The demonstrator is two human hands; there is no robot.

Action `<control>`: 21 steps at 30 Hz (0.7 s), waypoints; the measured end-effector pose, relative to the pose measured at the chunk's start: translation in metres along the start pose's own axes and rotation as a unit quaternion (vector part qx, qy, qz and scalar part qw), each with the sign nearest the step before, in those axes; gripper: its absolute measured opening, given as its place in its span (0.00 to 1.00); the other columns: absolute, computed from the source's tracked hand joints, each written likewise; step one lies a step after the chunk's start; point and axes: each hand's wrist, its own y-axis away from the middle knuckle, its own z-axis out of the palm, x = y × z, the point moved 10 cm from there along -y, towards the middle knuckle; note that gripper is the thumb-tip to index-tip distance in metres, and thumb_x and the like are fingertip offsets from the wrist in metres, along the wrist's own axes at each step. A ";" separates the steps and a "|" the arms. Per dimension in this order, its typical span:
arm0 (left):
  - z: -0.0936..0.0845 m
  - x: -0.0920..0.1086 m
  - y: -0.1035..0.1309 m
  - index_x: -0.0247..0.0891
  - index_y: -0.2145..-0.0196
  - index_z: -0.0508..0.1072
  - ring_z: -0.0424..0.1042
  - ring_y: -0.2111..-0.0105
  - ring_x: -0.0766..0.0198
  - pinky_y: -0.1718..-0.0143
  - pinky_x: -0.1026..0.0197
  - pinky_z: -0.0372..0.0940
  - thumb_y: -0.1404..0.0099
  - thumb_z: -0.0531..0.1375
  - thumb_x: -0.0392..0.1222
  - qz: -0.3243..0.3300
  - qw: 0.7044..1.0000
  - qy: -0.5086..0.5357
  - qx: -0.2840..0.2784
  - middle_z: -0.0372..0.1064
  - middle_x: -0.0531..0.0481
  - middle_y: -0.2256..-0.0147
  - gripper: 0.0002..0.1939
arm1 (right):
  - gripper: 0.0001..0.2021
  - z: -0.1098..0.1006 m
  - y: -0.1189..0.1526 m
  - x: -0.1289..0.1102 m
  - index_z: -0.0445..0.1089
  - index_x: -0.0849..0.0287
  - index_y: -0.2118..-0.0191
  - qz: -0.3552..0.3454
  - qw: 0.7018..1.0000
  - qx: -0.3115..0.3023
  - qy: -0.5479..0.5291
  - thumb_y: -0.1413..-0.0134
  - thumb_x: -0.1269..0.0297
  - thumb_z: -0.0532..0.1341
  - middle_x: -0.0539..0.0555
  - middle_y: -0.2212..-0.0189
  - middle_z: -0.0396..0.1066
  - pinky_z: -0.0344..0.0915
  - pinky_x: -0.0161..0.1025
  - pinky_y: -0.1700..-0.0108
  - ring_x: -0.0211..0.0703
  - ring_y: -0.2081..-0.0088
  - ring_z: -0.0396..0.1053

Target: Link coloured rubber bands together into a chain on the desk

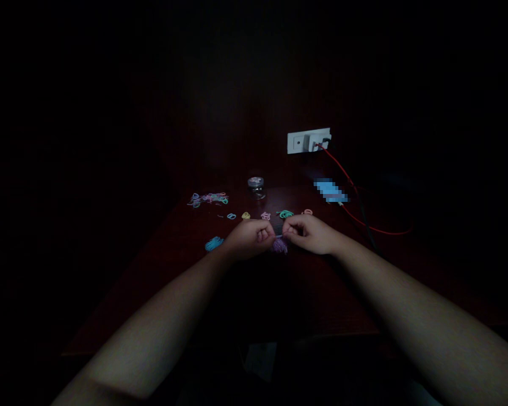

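My left hand (254, 237) and my right hand (307, 232) are close together over the table, both with fingers pinched. A thin pale purple rubber band (279, 235) spans the small gap between the fingertips, and each hand holds one side of it. Just under it lies a pile of purple rubber bands (280, 246), partly hidden by my left hand. Beside my left wrist is a heap of blue rubber bands (214, 243). Behind the hands sit small groups of blue bands (231, 216), yellow bands (246, 216), pink bands (266, 216), green bands (285, 214) and orange bands (307, 212).
A mixed pile of coloured bands (209, 198) lies at the back left of the dark red table (161, 282). A lidded clear jar (256, 188) stands behind. On the right are a blurred-out phone-like object (330, 190), a red cable (379, 229) and a wall socket (297, 142).
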 end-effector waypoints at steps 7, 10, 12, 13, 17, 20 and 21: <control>0.001 -0.002 0.000 0.34 0.73 0.70 0.61 0.79 0.72 0.78 0.70 0.58 0.41 0.59 0.40 0.000 1.000 0.005 -0.006 0.65 0.54 0.78 0.06 | 0.03 0.000 0.000 -0.003 0.65 0.62 0.71 -0.003 1.000 -0.004 -0.003 0.50 0.68 0.56 0.47 0.79 0.61 0.53 0.31 0.74 0.33 0.77 0.56; 0.002 -0.002 0.000 0.34 0.72 0.70 0.61 0.79 0.72 0.78 0.70 0.57 0.41 0.58 0.40 -0.001 1.000 0.009 -0.008 0.65 0.54 0.78 0.06 | 0.03 -0.001 0.000 -0.004 0.65 0.62 0.71 -0.009 1.000 0.000 0.006 0.50 0.69 0.56 0.46 0.79 0.60 0.52 0.31 0.74 0.32 0.77 0.55; 0.003 -0.002 0.000 0.34 0.72 0.71 0.61 0.79 0.72 0.78 0.70 0.57 0.41 0.58 0.40 -0.001 1.000 0.009 -0.008 0.65 0.54 0.78 0.06 | 0.03 -0.001 0.000 -0.005 0.65 0.62 0.71 -0.010 1.000 0.001 0.009 0.51 0.69 0.56 0.46 0.79 0.59 0.52 0.31 0.74 0.32 0.77 0.55; 0.002 -0.002 0.000 0.34 0.71 0.71 0.61 0.79 0.72 0.78 0.70 0.57 0.41 0.58 0.40 0.001 1.000 0.009 -0.008 0.65 0.54 0.78 0.06 | 0.03 -0.001 0.000 -0.005 0.65 0.62 0.71 -0.011 1.000 0.000 0.010 0.51 0.70 0.56 0.46 0.79 0.59 0.52 0.32 0.74 0.32 0.77 0.55; 0.003 -0.002 0.000 0.34 0.70 0.72 0.61 0.78 0.72 0.77 0.70 0.57 0.40 0.58 0.39 0.004 1.000 0.009 -0.008 0.65 0.54 0.77 0.06 | 0.03 -0.002 0.000 -0.006 0.65 0.62 0.72 -0.011 1.000 0.001 0.014 0.52 0.70 0.55 0.46 0.80 0.60 0.52 0.32 0.74 0.33 0.77 0.55; 0.003 -0.003 0.000 0.34 0.69 0.73 0.61 0.78 0.72 0.77 0.70 0.58 0.40 0.58 0.39 0.001 1.000 0.010 -0.013 0.66 0.54 0.77 0.06 | 0.03 -0.004 0.000 -0.006 0.65 0.62 0.72 -0.011 1.000 0.010 0.012 0.52 0.70 0.55 0.46 0.80 0.59 0.52 0.32 0.74 0.33 0.77 0.54; 0.004 -0.004 0.000 0.34 0.68 0.73 0.61 0.78 0.72 0.77 0.70 0.58 0.40 0.58 0.39 0.000 1.000 0.011 -0.013 0.66 0.54 0.77 0.06 | 0.03 -0.005 0.000 -0.006 0.66 0.61 0.72 -0.013 1.000 0.013 0.009 0.52 0.70 0.55 0.46 0.80 0.59 0.52 0.32 0.74 0.33 0.77 0.54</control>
